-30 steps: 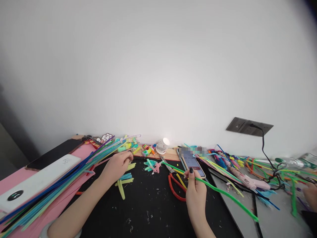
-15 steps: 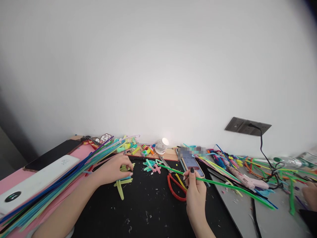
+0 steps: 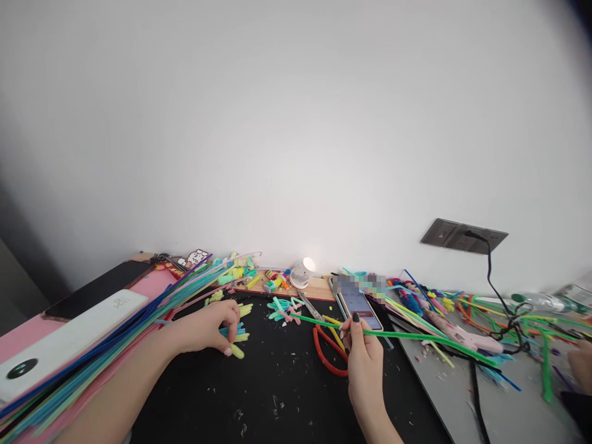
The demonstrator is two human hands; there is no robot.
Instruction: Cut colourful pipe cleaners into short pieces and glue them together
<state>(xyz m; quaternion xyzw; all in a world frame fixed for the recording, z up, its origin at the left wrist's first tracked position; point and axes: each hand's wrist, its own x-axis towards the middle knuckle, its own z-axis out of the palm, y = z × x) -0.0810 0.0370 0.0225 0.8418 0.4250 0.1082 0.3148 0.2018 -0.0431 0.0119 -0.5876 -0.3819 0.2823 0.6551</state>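
My right hand (image 3: pixel 365 367) pinches a long green pipe cleaner (image 3: pixel 416 336) between thumb and finger. One end reaches left past the scissors, the other far right. Over a pile of short yellow and blue pipe cleaner pieces (image 3: pixel 242 325), my left hand (image 3: pixel 208 327) is closed. A short yellow piece (image 3: pixel 237 351) pokes out at its thumb tip; the rest is hidden by the fingers. Red-handled scissors (image 3: pixel 318 353) lie just left of my right hand. Between the hands, farther back, is a small heap of teal and pink pieces (image 3: pixel 283 308).
A bundle of long pipe cleaners (image 3: pixel 124 345) crosses a white device (image 3: pixel 74 342) at left. A paper cup (image 3: pixel 303 273) stands by the wall. A phone (image 3: pixel 361 308) lies behind my right hand. A pink glue gun (image 3: pixel 462 336) and another person's hand (image 3: pixel 580 364) are at right.
My left hand has come down and nearer, closing around a yellow piece that lay in front of it. The green pipe cleaner has levelled out, its right end higher and its left end lower.
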